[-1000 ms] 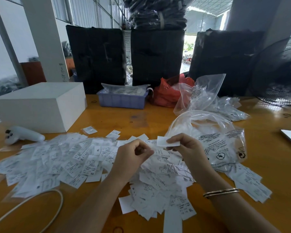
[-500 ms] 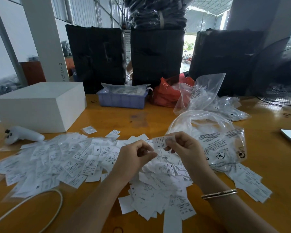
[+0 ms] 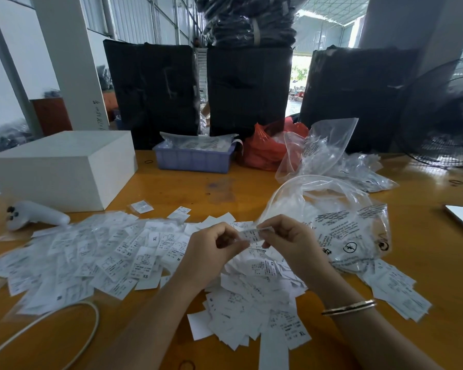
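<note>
Pinching one label (image 3: 251, 234) between them, left hand (image 3: 211, 252) and right hand (image 3: 292, 244) curl tight.

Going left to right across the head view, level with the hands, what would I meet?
Controller → left hand → label → right hand → printed clear bag.

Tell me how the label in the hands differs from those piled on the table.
The held label is above the table, pinched between the left hand and right hand; the piled labels lie loose and overlapping on it. The held label is one slip; the piled labels are many. Both are white with black print.
</note>
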Demonstrator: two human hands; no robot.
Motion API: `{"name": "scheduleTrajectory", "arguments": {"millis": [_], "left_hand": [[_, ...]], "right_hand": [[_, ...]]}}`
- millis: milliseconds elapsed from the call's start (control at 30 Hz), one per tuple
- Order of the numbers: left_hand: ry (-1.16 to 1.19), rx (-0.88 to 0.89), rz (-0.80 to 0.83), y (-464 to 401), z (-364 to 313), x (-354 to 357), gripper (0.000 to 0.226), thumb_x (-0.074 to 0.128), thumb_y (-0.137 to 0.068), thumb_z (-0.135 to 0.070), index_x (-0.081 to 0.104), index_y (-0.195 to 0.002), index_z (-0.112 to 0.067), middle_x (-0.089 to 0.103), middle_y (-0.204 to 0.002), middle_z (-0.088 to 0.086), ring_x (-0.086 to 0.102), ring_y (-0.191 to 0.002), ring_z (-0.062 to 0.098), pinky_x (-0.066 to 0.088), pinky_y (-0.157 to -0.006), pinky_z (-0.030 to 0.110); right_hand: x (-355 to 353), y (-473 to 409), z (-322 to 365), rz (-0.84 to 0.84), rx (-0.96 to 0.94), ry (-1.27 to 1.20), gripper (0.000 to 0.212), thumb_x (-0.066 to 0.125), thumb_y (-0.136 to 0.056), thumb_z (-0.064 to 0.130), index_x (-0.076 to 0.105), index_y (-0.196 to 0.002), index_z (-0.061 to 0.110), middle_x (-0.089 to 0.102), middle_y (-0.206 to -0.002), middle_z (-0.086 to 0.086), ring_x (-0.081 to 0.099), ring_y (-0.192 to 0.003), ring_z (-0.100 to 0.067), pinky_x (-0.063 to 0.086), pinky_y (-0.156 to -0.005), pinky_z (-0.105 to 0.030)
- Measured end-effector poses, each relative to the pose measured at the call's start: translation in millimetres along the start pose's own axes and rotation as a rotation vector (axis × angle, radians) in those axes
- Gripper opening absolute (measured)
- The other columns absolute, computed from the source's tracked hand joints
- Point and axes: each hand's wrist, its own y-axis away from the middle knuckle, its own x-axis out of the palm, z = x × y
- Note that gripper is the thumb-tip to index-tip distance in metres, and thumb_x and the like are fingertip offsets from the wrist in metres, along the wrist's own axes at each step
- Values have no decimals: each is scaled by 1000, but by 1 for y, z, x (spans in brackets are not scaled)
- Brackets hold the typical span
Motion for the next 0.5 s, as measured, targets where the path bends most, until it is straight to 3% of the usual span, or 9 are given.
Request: {"name": "scheduleTrajectory", "arguments": {"millis": [167,333,433,500], "left_hand": [[-29,16,-8,0,-2,-1,5,70,-79,-38,66,-76,-36,66,-74,-15,57,-67,-1,43,-58,9],[101,-71,53,1,-6,-2,22,65,-67,-53,70,-80,-36,71,-78,-20,64,-72,-3,45,-63,7],[203,-119,80,-1,-5,-1,22,69,-65,-47,73,-81,-32,73,-77,-13,67,-70,1,48,-63,9],[222,-129,100,-1,-5,-1,22,71,-65,-46,73,-80,-30,73,-75,-11,67,-68,2,48,-63,10]], "right_hand": [[-2,2,5,72,-53,269,33,57,-91,4,62,-88,37,61,-60,13,52,-48,5,35,-44,-7],[-2,3,5,139,-32,358,31,49,-94,2,62,-93,30,60,-68,3,50,-55,-16,36,-49,-22],[-3,2,5,157,-35,375,30,47,-94,0,62,-93,26,59,-69,9,51,-54,-4,36,-48,-15],[-2,2,5,178,-42,373,32,47,-95,2,59,-94,32,59,-71,12,56,-58,-3,39,-47,-16]]}}
